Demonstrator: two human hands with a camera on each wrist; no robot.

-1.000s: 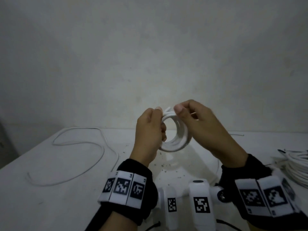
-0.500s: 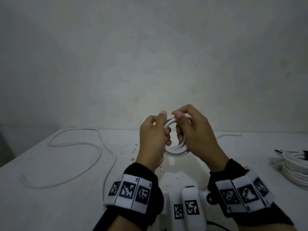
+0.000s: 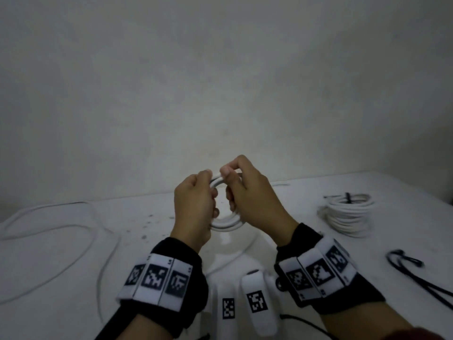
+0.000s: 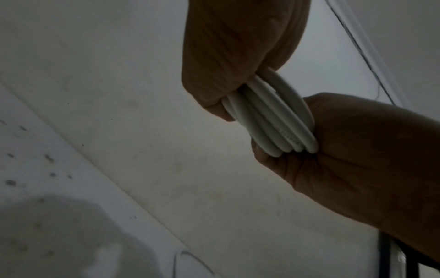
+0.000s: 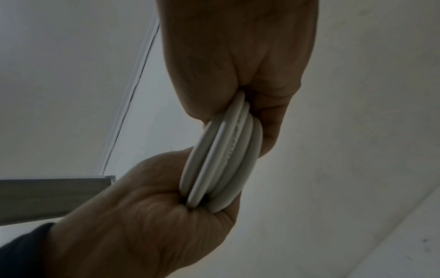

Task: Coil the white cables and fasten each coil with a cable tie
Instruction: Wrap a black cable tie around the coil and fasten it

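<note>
A small coil of white cable (image 3: pixel 228 223) is held up above the table between both hands. My left hand (image 3: pixel 208 190) grips its left side, fingers curled round the loops. My right hand (image 3: pixel 229 182) grips the right side and pinches the top of the coil next to the left thumb. In the left wrist view the bundled loops (image 4: pixel 269 116) run between the left hand (image 4: pixel 238 47) above and the right hand (image 4: pixel 357 159) below. The right wrist view shows the same loops (image 5: pixel 223 159) squeezed between both hands. No cable tie shows on this coil.
A finished white coil (image 3: pixel 348 214) with a black tie (image 3: pixel 348 198) lies at the right. Loose black cable ties (image 3: pixel 404 260) lie nearer, at the right edge. A loose white cable (image 3: pixel 73 241) snakes over the left of the table (image 3: pixel 147 253). White marker-tagged devices (image 3: pixel 255 298) lie by my wrists.
My right hand has slid in along the coil, and its fingers now pinch the top beside my left thumb. The view has turned right, so more of the finished coil shows.
</note>
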